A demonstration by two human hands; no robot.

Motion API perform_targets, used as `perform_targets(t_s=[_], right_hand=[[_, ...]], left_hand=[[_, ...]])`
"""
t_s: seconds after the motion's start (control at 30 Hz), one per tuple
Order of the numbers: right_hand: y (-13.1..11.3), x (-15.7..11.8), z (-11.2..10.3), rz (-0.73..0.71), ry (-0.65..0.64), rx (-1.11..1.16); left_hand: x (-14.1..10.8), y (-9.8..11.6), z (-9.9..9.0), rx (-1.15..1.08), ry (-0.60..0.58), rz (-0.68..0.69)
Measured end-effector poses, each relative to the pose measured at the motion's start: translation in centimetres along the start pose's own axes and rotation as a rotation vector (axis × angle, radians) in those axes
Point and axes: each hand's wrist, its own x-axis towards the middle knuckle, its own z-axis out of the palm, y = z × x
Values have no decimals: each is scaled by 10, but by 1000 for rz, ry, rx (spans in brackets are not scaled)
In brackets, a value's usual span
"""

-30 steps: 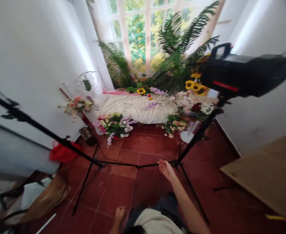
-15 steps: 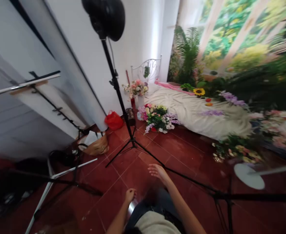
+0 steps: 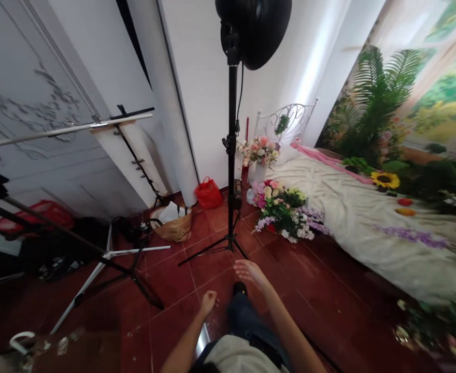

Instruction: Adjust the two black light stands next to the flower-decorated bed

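My right hand (image 3: 249,273) is stretched out over the red tiled floor with its fingers extended, and it holds nothing. Lower and to the left, my left hand (image 3: 209,301) is loosely curled closed, with nothing visible in it. Neither hand touches anything. Closest ahead of them stands a black light stand (image 3: 231,155), its tripod legs spread on the floor just beyond my right hand. A big black lamp head (image 3: 265,31) sits on top of it, with a cable hanging alongside the pole.
Left are a white stand leg (image 3: 80,295), a black stand leg (image 3: 146,292), a woven basket (image 3: 177,228) and a red bag (image 3: 208,193). Right, artificial flowers (image 3: 284,207) lie beside a bed with a cream cover (image 3: 329,207). A cardboard box (image 3: 84,352) sits at lower left.
My view has swung left and closer, so the light stand and bed appear further right. My feet have stepped forward. Both hands keep nearly the same pose.
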Motion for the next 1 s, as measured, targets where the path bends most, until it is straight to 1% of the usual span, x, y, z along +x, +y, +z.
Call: perform_targets(t_s=[0.07, 0.13, 0.23, 0.3, 0.37, 0.43, 0.47, 0.53, 0.6, 0.63, 0.7, 0.8, 0.9, 0.93, 1.0], right_hand=[[-29, 26, -2, -23, -23, -32], [-60, 57, -9, -40, -28, -84], [-109, 110, -24, -86, 36, -207], [-143, 145, -32, -157, 92, -337], [-179, 178, -37, -260, 132, -491], [-212, 206, -38, -358, 148, -584], [-228, 219, -37, -417, 139, -625], [-255, 240, -32, -545, 79, -838], [-276, 257, -27, -630, 8, -1152], [-285, 265, -24, -634, -18, -1284], [-300, 278, -19, -576, -40, -1416], [-320, 294, -11, -472, -51, -1527], [-338, 301, -1, -380, -71, -1667], [-343, 302, 2, -362, -107, -1752], [-352, 301, 8, -352, -226, -1952]], left_hand=[[25, 45, 8, -28, 13, 88], [52, 99, 20, -57, 3, 195], [89, 186, 44, -95, 4, 366], [107, 243, 62, -118, 16, 505], [119, 296, 78, -153, 43, 688], [125, 343, 90, -190, 79, 873], [126, 364, 95, -202, 85, 948], [128, 400, 104, -223, 68, 1028], [131, 427, 112, -241, 20, 1014], [133, 437, 116, -249, -7, 982], [139, 449, 122, -260, -48, 907], [147, 457, 129, -280, -54, 789], [149, 459, 132, -305, -18, 668], [148, 460, 133, -314, -1, 639], [147, 463, 134, -336, 37, 606]])
